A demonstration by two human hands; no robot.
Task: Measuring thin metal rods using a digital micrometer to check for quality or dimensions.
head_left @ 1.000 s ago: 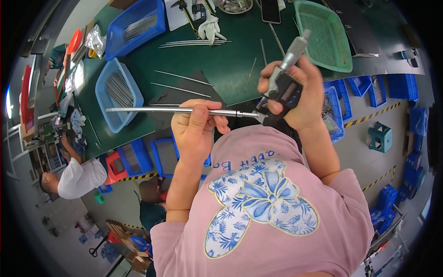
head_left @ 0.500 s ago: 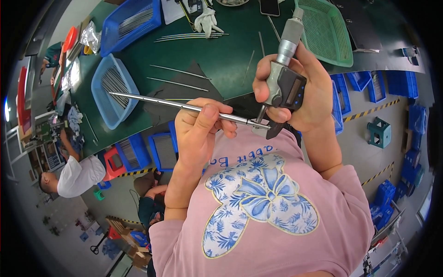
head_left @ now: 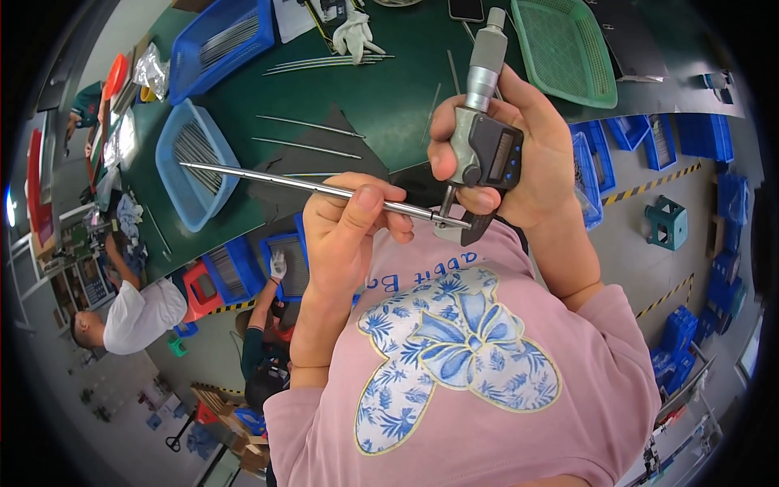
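Observation:
My left hand [head_left: 350, 229] is closed around a slim metal rod [head_left: 268, 179], which slants from the upper left down to the right. In my right hand [head_left: 535, 154] is a digital micrometer [head_left: 487, 150], its thimble pointing up and away. The rod's near end lies between the micrometer's jaws at the frame's lower end; whether both faces touch it I cannot tell. Beyond my left hand, two more thin rods [head_left: 308, 148] rest on a dark cloth [head_left: 341, 130] on the green table [head_left: 389, 105].
A light-blue basket [head_left: 166, 146] of rods stands left, with a blue bin [head_left: 182, 69] of rods behind it. White gloves [head_left: 355, 36] and several rods [head_left: 324, 63] lie farther back. A green basket [head_left: 604, 81] sits at the right. Co-workers [head_left: 138, 316] are at the left.
The micrometer and my right hand have shifted slightly left, with the rod still in the jaws. A co-worker's gloved hand has appeared at a blue bin below the table edge.

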